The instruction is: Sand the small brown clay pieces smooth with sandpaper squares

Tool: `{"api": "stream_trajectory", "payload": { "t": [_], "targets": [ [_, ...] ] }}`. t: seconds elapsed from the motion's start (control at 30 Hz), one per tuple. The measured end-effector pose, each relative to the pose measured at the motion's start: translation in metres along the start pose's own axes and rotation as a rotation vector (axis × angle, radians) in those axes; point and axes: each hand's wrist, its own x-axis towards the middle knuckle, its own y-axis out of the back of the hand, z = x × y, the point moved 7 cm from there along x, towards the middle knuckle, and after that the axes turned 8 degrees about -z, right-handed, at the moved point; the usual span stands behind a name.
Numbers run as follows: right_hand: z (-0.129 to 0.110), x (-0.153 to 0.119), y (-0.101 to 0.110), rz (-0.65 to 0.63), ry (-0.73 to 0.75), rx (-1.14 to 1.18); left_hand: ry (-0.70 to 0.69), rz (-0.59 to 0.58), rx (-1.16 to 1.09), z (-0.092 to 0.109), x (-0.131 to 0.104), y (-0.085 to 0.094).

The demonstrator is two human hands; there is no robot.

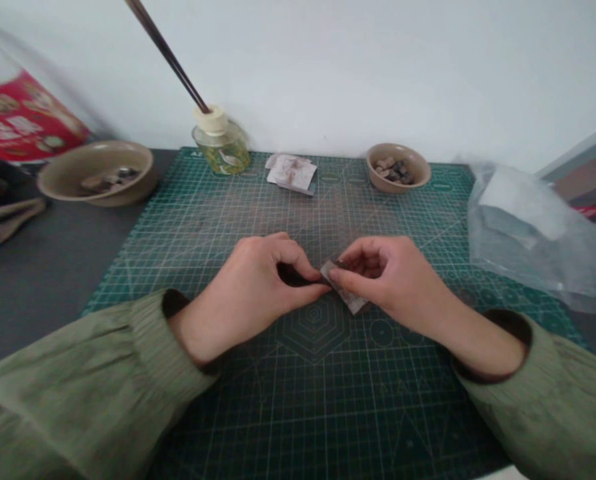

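Both hands meet above the middle of a green cutting mat (298, 427). My right hand (393, 280) pinches a small greyish, worn sheet (352, 300) between thumb and fingers; the sheet slants down toward me. My left hand (258, 287) is closed in a pinch, thumb and index fingertips together at the sheet's upper left edge. Whatever lies between those left fingertips is too small and hidden to name.
Behind the hands lie stacked stained sheets (293, 175). A small bowl of brownish pieces (398, 185) stands back right, a larger bowl (98, 193) left, beside a reed diffuser (223, 150). A clear plastic bag (538, 233) lies right; a red package (28, 120) is far left.
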Motion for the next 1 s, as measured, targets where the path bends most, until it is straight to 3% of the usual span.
{"api": "stream_trajectory", "payload": {
  "t": [0.23,0.4,0.6,0.83,1.0],
  "targets": [
    [0.002,-0.002,0.003,-0.011,-0.004,-0.003,-0.076,-0.082,-0.002,-0.002,0.000,-0.002],
    [0.006,-0.002,0.006,-0.054,-0.008,0.084,-0.108,-0.064,0.071,-0.011,0.001,-0.002],
    [0.002,-0.002,0.013,0.000,-0.009,0.157,-0.123,-0.075,0.046,-0.009,0.003,-0.006],
    [0.001,-0.003,0.018,0.044,0.008,0.098,0.027,-0.098,-0.031,-0.003,-0.001,-0.005],
    [0.001,-0.003,0.015,0.023,-0.016,0.062,0.042,-0.053,0.027,0.000,-0.001,-0.001]
  ]
}}
